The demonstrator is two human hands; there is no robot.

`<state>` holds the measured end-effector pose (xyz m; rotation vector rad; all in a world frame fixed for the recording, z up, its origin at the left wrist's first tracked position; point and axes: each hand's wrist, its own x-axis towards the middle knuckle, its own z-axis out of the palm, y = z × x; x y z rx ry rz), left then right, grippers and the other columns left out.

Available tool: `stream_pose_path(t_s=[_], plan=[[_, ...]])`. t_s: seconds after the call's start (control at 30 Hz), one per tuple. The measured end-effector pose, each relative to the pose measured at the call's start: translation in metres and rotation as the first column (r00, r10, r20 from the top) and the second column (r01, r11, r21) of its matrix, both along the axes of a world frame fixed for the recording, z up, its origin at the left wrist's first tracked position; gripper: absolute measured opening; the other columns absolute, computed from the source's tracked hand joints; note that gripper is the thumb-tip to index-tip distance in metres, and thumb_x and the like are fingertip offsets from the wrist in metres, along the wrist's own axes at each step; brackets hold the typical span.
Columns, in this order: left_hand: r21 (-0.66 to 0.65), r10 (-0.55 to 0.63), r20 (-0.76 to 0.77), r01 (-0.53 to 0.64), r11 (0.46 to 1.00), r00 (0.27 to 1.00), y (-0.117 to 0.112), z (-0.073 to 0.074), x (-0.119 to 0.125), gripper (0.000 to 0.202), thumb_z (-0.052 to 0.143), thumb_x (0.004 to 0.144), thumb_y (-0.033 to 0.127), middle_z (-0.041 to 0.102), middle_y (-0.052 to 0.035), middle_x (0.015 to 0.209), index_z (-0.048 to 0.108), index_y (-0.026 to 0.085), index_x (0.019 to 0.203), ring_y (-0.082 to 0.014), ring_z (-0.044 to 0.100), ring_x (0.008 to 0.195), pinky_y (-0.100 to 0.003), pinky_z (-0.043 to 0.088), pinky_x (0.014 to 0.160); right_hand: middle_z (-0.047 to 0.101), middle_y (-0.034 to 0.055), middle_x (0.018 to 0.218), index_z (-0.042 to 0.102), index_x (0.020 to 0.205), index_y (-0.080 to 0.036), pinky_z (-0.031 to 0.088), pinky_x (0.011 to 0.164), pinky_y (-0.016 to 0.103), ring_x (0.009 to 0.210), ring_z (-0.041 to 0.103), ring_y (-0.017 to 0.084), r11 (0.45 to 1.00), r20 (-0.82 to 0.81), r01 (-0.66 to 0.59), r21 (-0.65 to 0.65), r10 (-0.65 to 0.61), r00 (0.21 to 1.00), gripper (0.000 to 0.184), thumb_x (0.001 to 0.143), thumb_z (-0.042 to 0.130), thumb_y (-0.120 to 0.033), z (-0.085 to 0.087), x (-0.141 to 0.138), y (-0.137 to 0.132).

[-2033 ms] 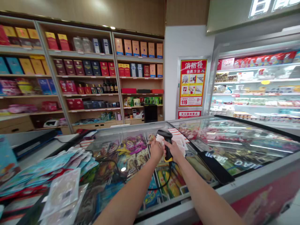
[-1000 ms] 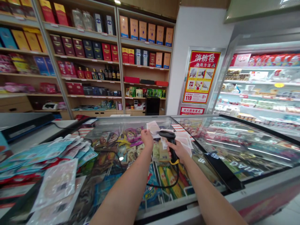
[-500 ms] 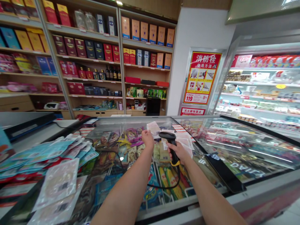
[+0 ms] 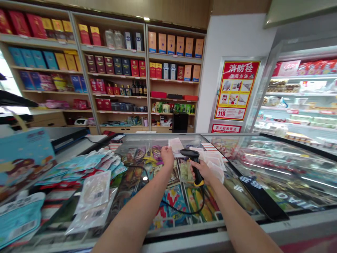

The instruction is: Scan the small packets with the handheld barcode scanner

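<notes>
Two clear pkts (image 4: pixel 92 196) lie overlapped, nearest on the L, on the glass-topped freezer (image 4: pixel 184 244); a heap of blue pouches (image 4: pixel 84 163) sits just beyond. View has swung L vs. 0.5 s ago, so a single blue pouch (image 4: pixel 21 214) now shows in the lower L corner, & more of the cartoon-print box (image 4: pixel 26 154) too. Black cable (image 4: pixel 181 212) loops over the glass, up to the scanner (image 4: pixel 191 154). R hand (image 4: pixel 202 170) is wrapped round the scanner's grip, a bit tilted, head pointing L. L hand (image 4: pixel 167 156) pinches the pale pkt (image 4: pixel 176 144) by its near edge, just beside the scanner head; can't tell if the pkt touches the glass.

Main change: 2 s ago both hands were tog. at the scanner; now they're apart, approx. as at 0.5 s ago. Judging by that, work's at the lining-up stage, scanner vs. pkt; whether a read has registered, can't tell.

R of the scanner, loose pale pkts (image 4: pixel 214 162) lie spread out, partly behind R hand. Farther back: wall shelves (image 4: pixel 116 73) w/ boxes & bottles, then red poster (image 4: pixel 238 89) & lit cooler (image 4: pixel 297 93), far R.
</notes>
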<state>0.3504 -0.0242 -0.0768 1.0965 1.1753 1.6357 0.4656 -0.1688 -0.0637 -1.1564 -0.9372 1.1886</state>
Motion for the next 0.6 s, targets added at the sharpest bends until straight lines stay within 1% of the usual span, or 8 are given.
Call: stream_pose_path(t_s=[0.1, 0.23, 0.33, 0.4, 0.5, 0.6], plan=[[0.028, 0.02, -0.027, -0.019, 0.999, 0.999, -0.004, 0.006, -0.046, 0.007, 0.055, 0.075, 0.023, 0.05, 0.0056, 0.054, 0.05, 0.018, 0.074, -0.0103, 0.047, 0.049, -0.022, 0.037, 0.053, 0.054, -0.0071, 0.051, 0.052, 0.081, -0.018, 0.041, 0.034, 0.02, 0.036, 0.047, 0.007, 0.997, 0.006, -0.083, -0.005, 0.083, 0.996, 0.044, 0.059, 0.076, -0.047, 0.006, -0.016, 0.001], [0.052, 0.07, -0.037, -0.068, 0.996, 0.997, -0.015, 0.008, -0.109, 0.009, 0.056, 0.073, 0.026, 0.049, 0.0057, 0.052, 0.052, 0.018, 0.075, -0.01, 0.045, 0.046, -0.021, 0.034, 0.049, 0.053, -0.0066, 0.05, 0.05, 0.074, -0.018, 0.04, 0.034, 0.02, 0.035, 0.046, 0.007, 0.975, 0.049, -0.221, -0.021, 0.222, 0.974, 0.04, 0.062, 0.075, -0.047, 0.013, -0.043, 0.006], [0.077, 0.124, -0.045, -0.12, 0.99, 0.991, -0.03, 0.009, -0.152, 0.012, 0.056, 0.072, 0.028, 0.05, 0.0048, 0.054, 0.053, 0.018, 0.076, -0.0113, 0.047, 0.048, -0.022, 0.036, 0.049, 0.054, -0.0057, 0.05, 0.047, 0.069, -0.018, 0.04, 0.034, 0.02, 0.035, 0.047, 0.007, 0.945, 0.08, -0.323, -0.044, 0.326, 0.942, 0.04, 0.063, 0.074, -0.048, 0.017, -0.068, 0.011], [0.083, 0.152, -0.055, -0.147, 0.986, 0.987, -0.042, 0.01, -0.18, 0.012, 0.057, 0.072, 0.029, 0.051, 0.0043, 0.055, 0.053, 0.018, 0.076, -0.0119, 0.048, 0.048, -0.023, 0.037, 0.049, 0.055, -0.0051, 0.051, 0.048, 0.07, -0.018, 0.041, 0.035, 0.02, 0.036, 0.048, 0.008, 0.922, 0.092, -0.383, -0.055, 0.386, 0.918, 0.04, 0.063, 0.074, -0.048, 0.019, -0.087, 0.015], [0.09, 0.206, -0.068, -0.199, 0.976, 0.976, -0.059, 0.01, -0.22, 0.014, 0.057, 0.071, 0.03, 0.051, 0.0051, 0.053, 0.053, 0.019, 0.077, -0.0116, 0.047, 0.046, -0.023, 0.036, 0.047, 0.055, -0.0061, 0.052, 0.05, 0.076, -0.019, 0.041, 0.035, 0.02, 0.037, 0.047, 0.008, 0.893, 0.079, -0.447, -0.052, 0.45, 0.889, 0.039, 0.063, 0.074, -0.047, 0.021, -0.118, 0.018], [0.118, 0.282, -0.079, -0.272, 0.955, 0.956, -0.072, 0.005, -0.259, 0.015, 0.058, 0.071, 0.032, 0.05, 0.0057, 0.051, 0.053, 0.019, 0.075, -0.0113, 0.046, 0.045, -0.022, 0.036, 0.047, 0.054, -0.0067, 0.052, 0.048, 0.076, -0.02, 0.041, 0.035, 0.02, 0.036, 0.046, 0.007, 0.859, 0.084, -0.51, -0.055, 0.513, 0.854, 0.04, 0.062, 0.074, -0.048, 0.022, -0.148, 0.019]])
